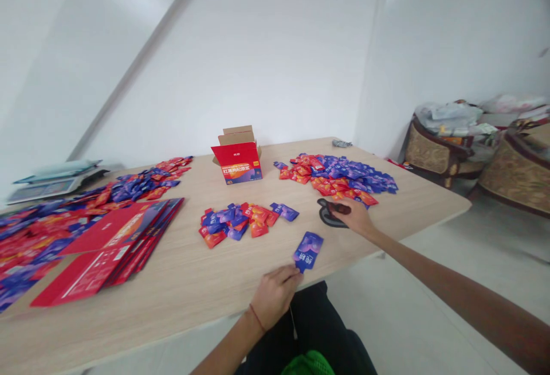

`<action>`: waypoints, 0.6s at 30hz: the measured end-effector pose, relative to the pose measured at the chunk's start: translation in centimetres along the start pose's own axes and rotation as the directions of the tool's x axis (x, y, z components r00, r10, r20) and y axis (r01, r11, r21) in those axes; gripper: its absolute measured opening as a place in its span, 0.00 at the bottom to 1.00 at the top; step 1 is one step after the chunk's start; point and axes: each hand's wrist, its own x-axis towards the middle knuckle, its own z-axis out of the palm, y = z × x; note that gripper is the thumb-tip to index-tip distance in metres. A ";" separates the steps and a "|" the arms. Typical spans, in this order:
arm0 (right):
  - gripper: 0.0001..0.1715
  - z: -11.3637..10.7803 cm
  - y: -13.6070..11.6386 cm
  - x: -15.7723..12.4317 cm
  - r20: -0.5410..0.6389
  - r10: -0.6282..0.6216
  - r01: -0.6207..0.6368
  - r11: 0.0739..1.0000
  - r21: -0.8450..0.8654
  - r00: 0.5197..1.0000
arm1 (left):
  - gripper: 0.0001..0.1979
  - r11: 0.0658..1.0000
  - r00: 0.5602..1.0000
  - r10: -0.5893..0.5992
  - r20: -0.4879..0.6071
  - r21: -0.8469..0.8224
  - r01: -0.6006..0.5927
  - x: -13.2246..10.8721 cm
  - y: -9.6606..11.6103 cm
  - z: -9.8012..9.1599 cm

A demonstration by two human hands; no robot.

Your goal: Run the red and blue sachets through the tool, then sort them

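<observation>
My left hand [275, 293] rests at the table's near edge, its fingers pinching a corner of a purple sachet [308, 250] that lies flat on the wood. My right hand [356, 217] reaches out to the right and closes over the dark handles of a pair of scissors [329, 213] lying on the table. A small heap of red and purple sachets [243, 220] sits just beyond my left hand. A larger heap of sachets [339, 173] lies behind the scissors.
An open red carton [238, 160] stands at the middle back of the wooden table [193, 283]. Flattened red cartons [116, 246] are stacked at the left, with many more sachets [51, 214] spread behind them. A scale [51, 183] sits far left. Cluttered armchairs [472, 145] stand at the right.
</observation>
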 end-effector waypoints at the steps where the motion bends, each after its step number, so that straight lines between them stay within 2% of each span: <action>1: 0.22 -1.0 1.0 -0.3 -0.053 0.055 -0.053 0.998 0.039 0.997 | 0.14 1.000 1.000 -0.008 0.003 -0.006 0.008 0.3 0.2 -0.2; 3: 0.25 -2.9 3.1 -1.2 -0.098 0.139 -0.131 0.988 0.087 0.985 | 0.13 0.999 0.999 -0.047 0.004 -0.007 0.047 1.4 0.6 -0.7; 5: 0.25 -4.3 5.0 -2.4 -0.088 0.178 -0.168 0.979 0.113 0.980 | 0.12 0.992 0.992 -0.126 -0.009 0.025 0.126 3.1 1.2 -1.0; 7: 0.25 -4.9 6.3 -3.7 -0.052 0.178 -0.169 0.973 0.155 0.983 | 0.15 0.967 0.972 -0.235 -0.008 0.101 0.235 5.2 2.0 -1.0; 10: 0.24 -4.8 7.5 -5.2 -0.009 0.186 -0.179 0.953 0.245 0.982 | 0.25 0.892 0.908 -0.410 0.085 0.245 0.380 8.5 2.9 -0.6; 12: 0.24 -4.5 7.9 -5.7 -0.008 0.217 -0.204 0.931 0.304 0.976 | 0.25 0.847 0.851 -0.495 0.177 0.315 0.428 10.1 3.1 -0.3; 15: 0.25 -4.3 8.3 -6.0 -0.024 0.243 -0.219 0.908 0.358 0.970 | 0.23 0.814 0.793 -0.554 0.255 0.366 0.451 11.5 2.9 -0.1; 18: 0.28 -4.2 8.9 -6.0 -0.010 0.230 -0.211 0.908 0.363 0.973 | 0.24 0.805 0.774 -0.565 0.286 0.398 0.440 12.1 2.3 -0.2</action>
